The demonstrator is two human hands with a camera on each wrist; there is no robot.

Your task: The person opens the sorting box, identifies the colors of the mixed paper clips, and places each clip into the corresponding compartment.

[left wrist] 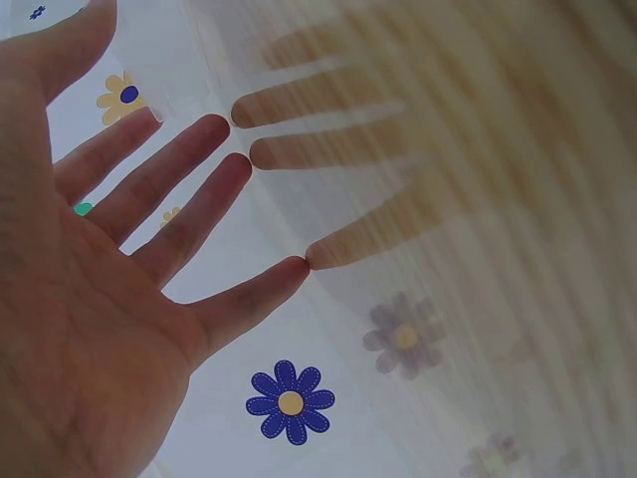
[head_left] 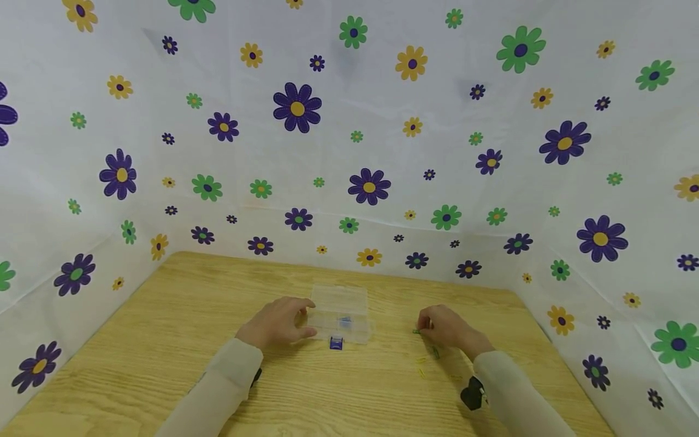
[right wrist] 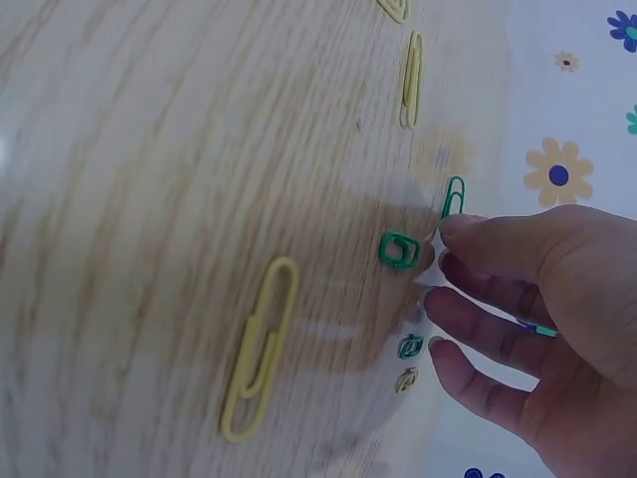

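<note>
My right hand (head_left: 445, 328) is low over the right part of the table, pinching a green paper clip (right wrist: 455, 195) between thumb and forefinger. Close to those fingers lies another green paper clip (right wrist: 399, 251), with a smaller-looking green one (right wrist: 410, 347) and a yellow one (right wrist: 407, 379) beyond. A yellow paper clip (right wrist: 259, 351) lies nearer the wrist camera. My left hand (head_left: 278, 321), fingers spread in the left wrist view, rests fingertips on the table beside a clear plastic box (head_left: 314, 328). Small blue pieces (head_left: 346, 321) show inside the box; their kind is unclear.
A small dark blue object (head_left: 335, 343) sits at the box's front edge. The box's clear lid (head_left: 340, 297) lies back behind it. More yellow paper clips (right wrist: 411, 80) are scattered on the wooden table (head_left: 218, 285). A flowered white curtain (head_left: 327, 152) encloses the table's back and sides.
</note>
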